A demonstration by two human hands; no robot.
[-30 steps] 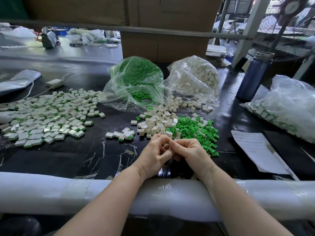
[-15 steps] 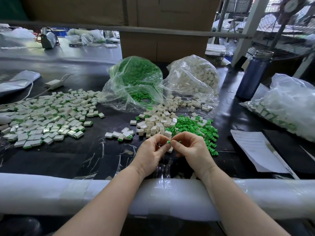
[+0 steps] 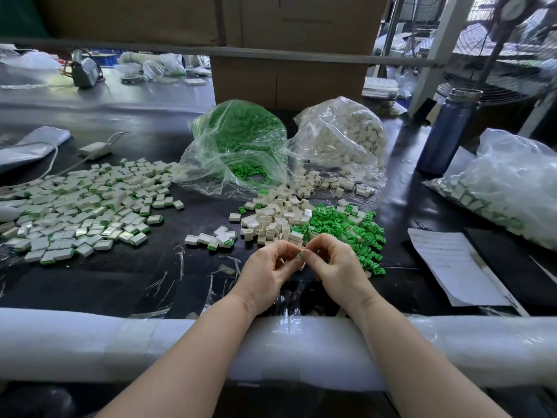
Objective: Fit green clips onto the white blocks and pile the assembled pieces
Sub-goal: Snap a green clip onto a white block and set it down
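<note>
My left hand (image 3: pixel 269 268) and my right hand (image 3: pixel 337 267) meet fingertip to fingertip just above the black table, near its front edge. Between them they pinch a small white block (image 3: pixel 300 262) with a sliver of green clip showing at its top; the rest is hidden by fingers. Just beyond the hands lie a heap of loose white blocks (image 3: pixel 277 218) and, to its right, a heap of loose green clips (image 3: pixel 346 229). A wide spread of assembled pieces (image 3: pixel 81 206) covers the left of the table. A few assembled pieces (image 3: pixel 214 238) lie left of the hands.
An open bag of green clips (image 3: pixel 241 143) and a bag of white blocks (image 3: pixel 343 137) stand behind the heaps. A blue bottle (image 3: pixel 446 131), a bag of assembled parts (image 3: pixel 509 185) and a paper sheet (image 3: pixel 452 263) are on the right. A padded white rail (image 3: pixel 90 342) lines the front edge.
The hands have stayed pressed together over the same spot. A green clip that showed between the fingertips half a second ago is now mostly covered against the white block.
</note>
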